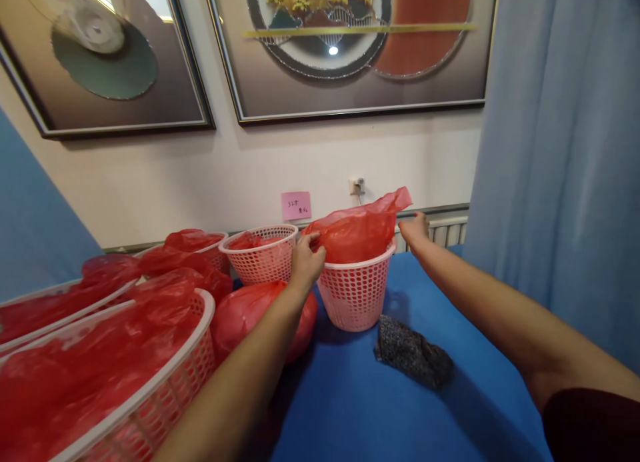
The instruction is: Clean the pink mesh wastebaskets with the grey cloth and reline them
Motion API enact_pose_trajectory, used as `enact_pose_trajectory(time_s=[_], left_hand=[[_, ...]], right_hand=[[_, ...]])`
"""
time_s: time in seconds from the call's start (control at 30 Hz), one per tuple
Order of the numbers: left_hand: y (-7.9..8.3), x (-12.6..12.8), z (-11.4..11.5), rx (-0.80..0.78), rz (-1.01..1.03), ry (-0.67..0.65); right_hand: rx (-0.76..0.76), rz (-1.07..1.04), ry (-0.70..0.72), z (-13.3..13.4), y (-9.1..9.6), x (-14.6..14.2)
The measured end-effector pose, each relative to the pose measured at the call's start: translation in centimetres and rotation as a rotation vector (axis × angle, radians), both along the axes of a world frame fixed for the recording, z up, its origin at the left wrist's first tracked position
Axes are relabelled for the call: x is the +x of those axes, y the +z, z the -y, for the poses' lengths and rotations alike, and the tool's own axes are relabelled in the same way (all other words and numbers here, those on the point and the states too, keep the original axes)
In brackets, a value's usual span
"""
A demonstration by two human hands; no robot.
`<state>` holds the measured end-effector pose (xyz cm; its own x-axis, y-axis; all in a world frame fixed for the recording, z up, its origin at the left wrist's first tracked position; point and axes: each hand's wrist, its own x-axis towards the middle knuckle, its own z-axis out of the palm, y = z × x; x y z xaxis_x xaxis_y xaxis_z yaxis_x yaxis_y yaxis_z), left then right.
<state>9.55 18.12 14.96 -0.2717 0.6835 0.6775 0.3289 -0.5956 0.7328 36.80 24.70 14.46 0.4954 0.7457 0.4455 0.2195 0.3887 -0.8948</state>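
Note:
A red plastic bag lines a pink perforated basket, its upper part standing above the rim with one corner poking up to the right. My left hand is closed in a pinch on the bag's left edge, at the rim. On the other side, my right hand is beside the bag's right edge, thumb and finger apart; whether it touches the plastic is unclear. A dark, speckled rolled bundle lies on the blue tabletop in front of the basket.
A filled red bag sits left of the lined basket. Behind it is another pink basket; larger baskets with red bags crowd the left. A pink note and a socket are on the wall. Blue curtain hangs right.

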Motion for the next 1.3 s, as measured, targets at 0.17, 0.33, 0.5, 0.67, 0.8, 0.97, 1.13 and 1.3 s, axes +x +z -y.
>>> enact_pose_trajectory(time_s=[0.17, 0.33, 0.5, 0.67, 0.8, 0.97, 1.13, 1.3], left_hand=[[-1.1, -0.3, 2.4, 0.106, -0.118, 0.019], [-2.5, -0.2, 4.0, 0.291, -0.428, 0.112], [-3.5, -1.4, 4.0, 0.195, -0.57, 0.196], [-3.7, -2.7, 4.9, 0.16, -0.683, 0.404], [-4.0, -2.7, 6.8, 0.169, -0.836, 0.542], [-4.5, -3.0, 7.2, 0.098, -0.99, 0.502], [-4.6, -3.4, 6.3, -0.014, -0.984, 0.502], [-4.2, -2.6, 6.7, 0.112, -0.91, 0.405]], right_hand=[[0.382, 0.353, -0.185, 4.1, -0.2, 0.0], [0.596, 0.898, -0.13, 7.9, -0.2, -2.0], [0.561, 0.915, -0.07, 6.9, -3.3, -2.2], [0.623, 0.762, -0.138, 6.5, -7.0, -2.2], [0.692, 0.66, -0.212, 7.2, -8.3, -2.9], [0.667, 0.596, -0.32, 7.0, -9.7, -3.4], [0.566, 0.545, -0.344, 6.2, -11.8, -3.7], [0.515, 0.553, -0.301, 6.5, -12.2, -3.8]])
